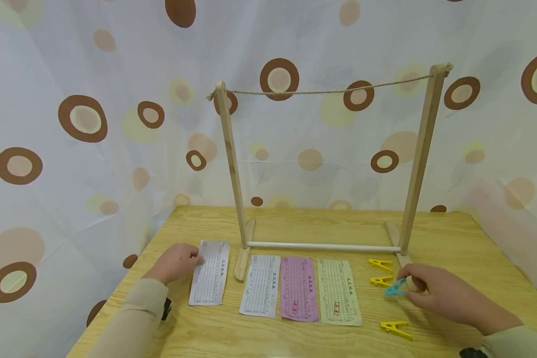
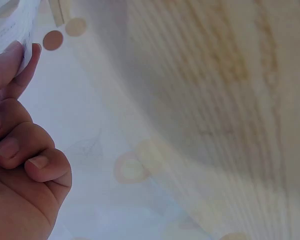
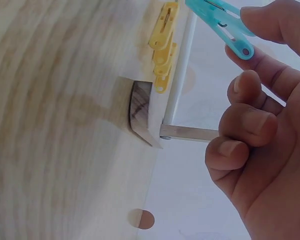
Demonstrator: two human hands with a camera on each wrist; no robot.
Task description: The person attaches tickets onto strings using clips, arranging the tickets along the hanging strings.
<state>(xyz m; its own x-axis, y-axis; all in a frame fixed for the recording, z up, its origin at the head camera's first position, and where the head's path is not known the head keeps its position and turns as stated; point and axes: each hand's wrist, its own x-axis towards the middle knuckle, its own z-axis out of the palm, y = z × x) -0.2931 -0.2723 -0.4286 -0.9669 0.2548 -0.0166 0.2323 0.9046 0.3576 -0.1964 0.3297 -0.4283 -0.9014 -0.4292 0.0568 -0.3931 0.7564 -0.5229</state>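
Note:
My left hand (image 1: 178,261) pinches the edge of a white printed slip (image 1: 209,273) at the left; the left wrist view shows the slip's edge (image 2: 26,47) between thumb and forefinger. A blue clothespin (image 1: 396,288) is pinched between the thumb and forefinger of my right hand (image 1: 443,293), over the right part of the table. In the right wrist view its other fingers curl loosely beside the clothespin (image 3: 225,25). Several yellow clothespins lie by that hand: two behind, one of them a yellow clothespin (image 1: 380,265), and a yellow clothespin (image 1: 396,328) in front.
A wooden frame with a rope (image 1: 313,92) along its top and a white bar (image 1: 322,246) low down stands at the back. Before it lie a white slip (image 1: 260,286), a pink slip (image 1: 298,286) and a yellow slip (image 1: 338,288) on the wooden table (image 1: 206,338). A patterned curtain (image 1: 116,199) hangs behind.

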